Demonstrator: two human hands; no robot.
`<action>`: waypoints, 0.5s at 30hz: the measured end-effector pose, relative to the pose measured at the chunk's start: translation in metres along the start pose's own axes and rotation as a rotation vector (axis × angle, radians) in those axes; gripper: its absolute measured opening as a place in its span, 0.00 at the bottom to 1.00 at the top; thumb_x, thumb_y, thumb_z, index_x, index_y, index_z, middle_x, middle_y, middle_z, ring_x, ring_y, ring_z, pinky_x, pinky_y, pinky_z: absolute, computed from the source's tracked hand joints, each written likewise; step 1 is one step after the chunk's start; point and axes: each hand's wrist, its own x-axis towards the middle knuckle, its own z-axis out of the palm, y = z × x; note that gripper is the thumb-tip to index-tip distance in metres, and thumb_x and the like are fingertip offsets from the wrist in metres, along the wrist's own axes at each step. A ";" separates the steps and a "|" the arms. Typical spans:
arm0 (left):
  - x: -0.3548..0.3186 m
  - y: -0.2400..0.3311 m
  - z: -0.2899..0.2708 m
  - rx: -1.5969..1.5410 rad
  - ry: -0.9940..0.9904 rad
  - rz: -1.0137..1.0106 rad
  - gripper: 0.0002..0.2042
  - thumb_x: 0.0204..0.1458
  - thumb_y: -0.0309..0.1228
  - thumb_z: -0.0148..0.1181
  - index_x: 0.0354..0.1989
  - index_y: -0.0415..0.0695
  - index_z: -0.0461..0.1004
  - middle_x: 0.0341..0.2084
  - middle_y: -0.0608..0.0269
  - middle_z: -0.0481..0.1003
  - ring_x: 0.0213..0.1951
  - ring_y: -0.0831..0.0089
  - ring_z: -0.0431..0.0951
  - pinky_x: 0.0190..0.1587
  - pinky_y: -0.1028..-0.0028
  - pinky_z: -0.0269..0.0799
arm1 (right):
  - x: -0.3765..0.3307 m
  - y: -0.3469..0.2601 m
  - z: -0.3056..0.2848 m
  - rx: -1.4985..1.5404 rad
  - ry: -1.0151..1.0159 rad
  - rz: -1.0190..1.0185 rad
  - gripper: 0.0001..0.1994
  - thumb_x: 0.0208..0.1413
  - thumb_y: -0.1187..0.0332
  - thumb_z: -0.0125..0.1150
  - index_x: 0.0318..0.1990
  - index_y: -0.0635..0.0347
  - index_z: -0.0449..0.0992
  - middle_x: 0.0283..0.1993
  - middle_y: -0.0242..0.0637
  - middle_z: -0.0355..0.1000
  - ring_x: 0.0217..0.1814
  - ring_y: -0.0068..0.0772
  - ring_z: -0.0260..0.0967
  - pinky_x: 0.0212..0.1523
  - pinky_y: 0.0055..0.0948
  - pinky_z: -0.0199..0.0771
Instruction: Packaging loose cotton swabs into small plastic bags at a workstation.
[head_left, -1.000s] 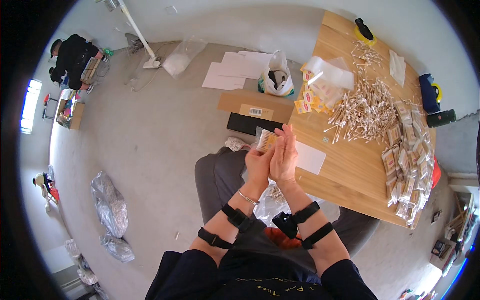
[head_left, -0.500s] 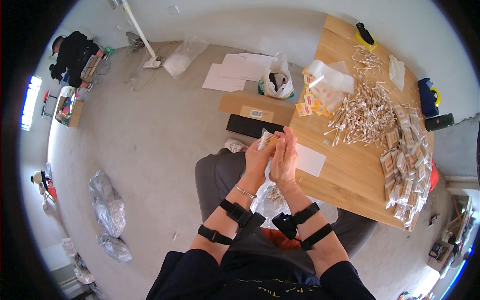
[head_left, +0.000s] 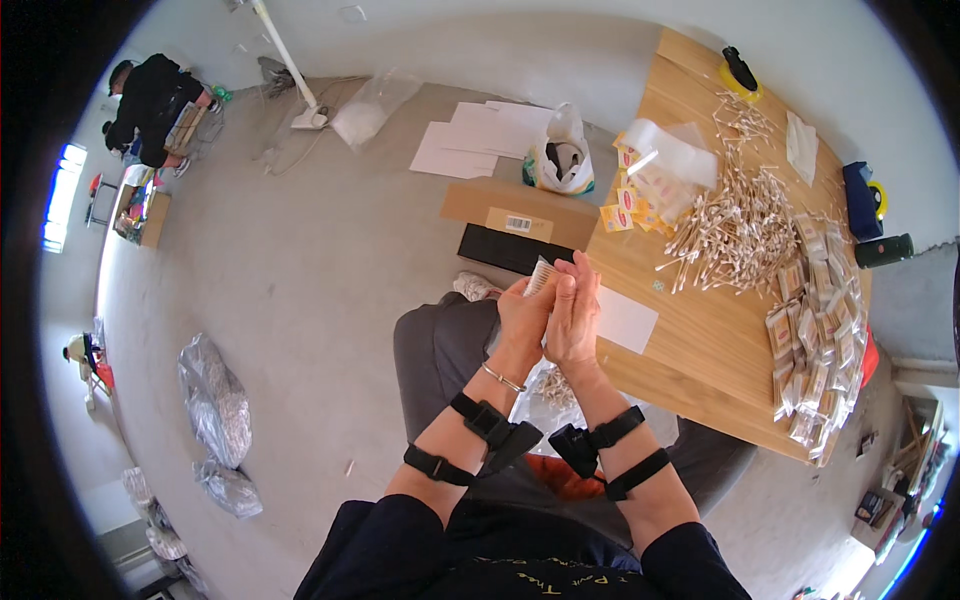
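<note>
Gripping a small clear packet of cotton swabs [head_left: 541,276], the left hand [head_left: 522,322] is curled around its lower part, so that only the upper end, with a row of pale swab tips, shows above the fingers in the head view. The right hand [head_left: 573,322] stands upright just beside it, its fingers straight and together, palm turned toward the packet and the left hand; whether its palm presses on the packet is hidden. Both hands are in front of the near-left edge of a wooden table [head_left: 690,375], above the person's lap, where a clear plastic bag [head_left: 548,392] with loose swabs lies between the forearms. A white card [head_left: 627,320] lies on the table right next to the right hand. Farther in is a large loose heap of swabs [head_left: 735,230], with clear plastic sleeves [head_left: 675,170] and yellow cards [head_left: 614,217] to its left. Many filled packets [head_left: 815,345] are piled along the table's right side, near a blue tape dispenser [head_left: 857,200] and a dark green cylinder [head_left: 884,250]. Beyond the hands, on the floor, sit a long black box [head_left: 505,248] and a white carrier bag [head_left: 560,172]. Another person [head_left: 155,105] bends over, well apart, at upper left.
</note>
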 end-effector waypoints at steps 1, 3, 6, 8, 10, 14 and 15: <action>-0.002 -0.001 0.000 0.041 -0.003 -0.005 0.13 0.51 0.29 0.67 0.41 0.35 0.75 0.32 0.63 0.78 0.32 0.79 0.77 0.33 0.79 0.73 | 0.000 0.002 0.000 -0.003 0.001 -0.001 0.23 0.68 0.60 0.39 0.61 0.70 0.58 0.48 0.52 0.71 0.56 0.52 0.62 0.67 0.48 0.47; -0.007 0.000 -0.006 0.093 -0.005 0.028 0.14 0.51 0.29 0.67 0.43 0.35 0.75 0.33 0.64 0.78 0.32 0.80 0.77 0.34 0.79 0.72 | 0.001 0.003 0.001 0.004 0.020 0.032 0.23 0.69 0.59 0.38 0.61 0.69 0.58 0.48 0.51 0.71 0.52 0.51 0.63 0.63 0.46 0.53; -0.009 0.000 -0.025 0.091 0.024 0.025 0.15 0.53 0.29 0.65 0.47 0.36 0.74 0.36 0.65 0.77 0.35 0.81 0.76 0.37 0.79 0.71 | -0.002 0.001 0.004 0.083 0.009 0.123 0.23 0.69 0.58 0.37 0.60 0.69 0.58 0.48 0.50 0.71 0.51 0.51 0.63 0.59 0.45 0.58; -0.006 -0.007 -0.034 0.036 0.055 -0.010 0.16 0.55 0.29 0.63 0.50 0.37 0.73 0.37 0.65 0.77 0.37 0.81 0.76 0.40 0.80 0.72 | -0.001 0.001 0.004 0.040 0.016 0.070 0.23 0.69 0.58 0.37 0.60 0.69 0.58 0.48 0.51 0.72 0.50 0.51 0.64 0.58 0.44 0.60; -0.005 -0.013 -0.035 0.025 0.045 0.036 0.15 0.56 0.28 0.62 0.50 0.36 0.73 0.37 0.66 0.77 0.36 0.81 0.76 0.40 0.81 0.72 | 0.000 0.002 0.002 -0.007 0.023 0.018 0.22 0.69 0.58 0.37 0.60 0.69 0.59 0.48 0.51 0.72 0.50 0.51 0.64 0.57 0.44 0.61; -0.008 -0.022 -0.026 -0.028 0.022 0.067 0.17 0.51 0.31 0.67 0.47 0.38 0.75 0.30 0.70 0.78 0.30 0.84 0.74 0.31 0.83 0.64 | -0.001 0.001 0.001 0.049 0.012 0.079 0.23 0.69 0.59 0.37 0.61 0.70 0.58 0.49 0.52 0.72 0.52 0.50 0.64 0.58 0.43 0.60; -0.010 -0.023 -0.023 -0.021 0.022 0.073 0.17 0.50 0.31 0.68 0.47 0.38 0.75 0.30 0.70 0.78 0.29 0.84 0.74 0.31 0.82 0.64 | -0.001 0.000 0.001 0.088 0.009 0.123 0.23 0.69 0.59 0.37 0.61 0.71 0.57 0.51 0.53 0.71 0.53 0.49 0.65 0.59 0.43 0.60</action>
